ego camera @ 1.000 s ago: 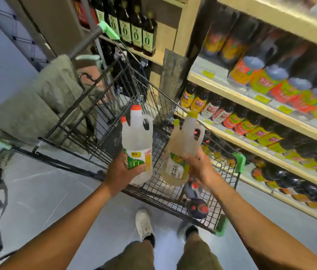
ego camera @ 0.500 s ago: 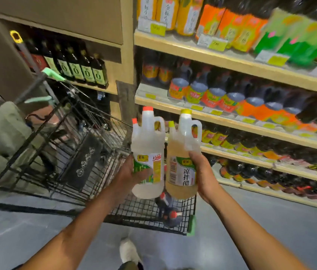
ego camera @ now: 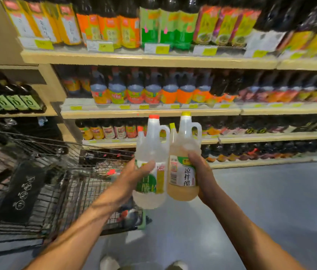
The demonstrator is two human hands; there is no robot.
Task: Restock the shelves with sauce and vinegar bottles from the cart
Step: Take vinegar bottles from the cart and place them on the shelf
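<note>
Left hand (ego camera: 132, 180) grasps clear bottle (ego camera: 150, 149) round the label, fingers curled. Right hand (ego camera: 202, 172) wraps amber bottle (ego camera: 182, 178) the same way. Both bottles upright, bodies touching, held over the cart (ego camera: 72, 188) corner, in front of the shelves (ego camera: 150, 114) but not yet at any board. No matching row plain from here; find it first. Then part the bottles, seat one at a time, base flat, label out, clear of the front row

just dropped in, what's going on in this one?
A person is restocking. The left hand grips a clear red-capped bottle. The right hand grips a yellowish yellow-capped bottle. Both bottles are held upright, close side by side, in front of the shelves. Neither is shelved yet. The wire cart stands to the left.
</note>
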